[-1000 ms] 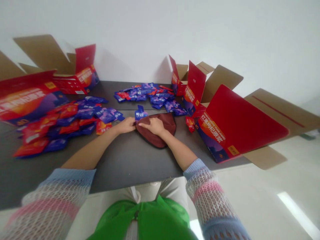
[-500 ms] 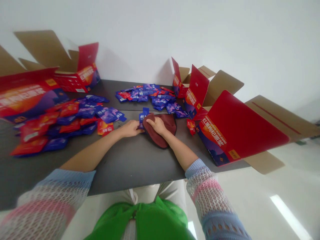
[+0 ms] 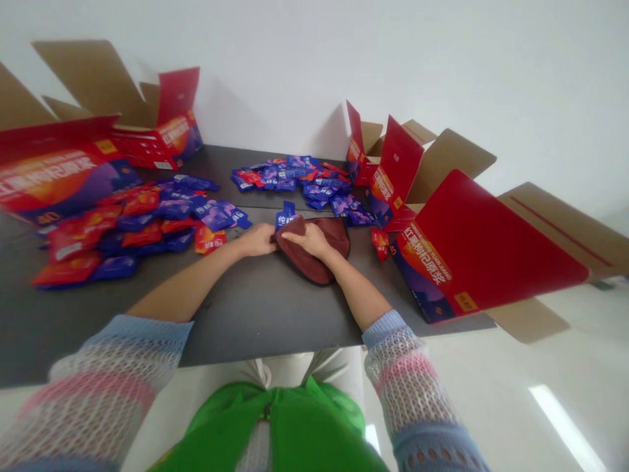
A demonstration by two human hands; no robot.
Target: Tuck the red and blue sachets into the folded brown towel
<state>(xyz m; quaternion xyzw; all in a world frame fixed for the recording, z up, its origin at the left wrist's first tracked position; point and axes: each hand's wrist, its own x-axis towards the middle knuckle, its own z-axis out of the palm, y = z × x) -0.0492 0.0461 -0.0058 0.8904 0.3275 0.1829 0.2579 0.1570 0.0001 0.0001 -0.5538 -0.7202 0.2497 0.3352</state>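
A dark red cloth (image 3: 319, 252) lies on the dark grey table (image 3: 255, 308). My right hand (image 3: 307, 240) lies on its left part with the fingers closed on the cloth's edge. My left hand (image 3: 258, 239) pinches the same left edge from the other side. A blue sachet (image 3: 285, 214) sticks up from under the cloth just behind my fingers; whether a hand also holds it I cannot tell.
Heaps of red and blue sachets lie at the left (image 3: 128, 226) and at the back middle (image 3: 299, 180). Open red cartons stand at the left (image 3: 54, 177), back left (image 3: 162, 141) and right (image 3: 462, 252). A lone red sachet (image 3: 381, 241) lies beside the right carton.
The cloth's left edge has been drawn up over the blue sachet, which now shows less. Both hands have stayed at that edge.
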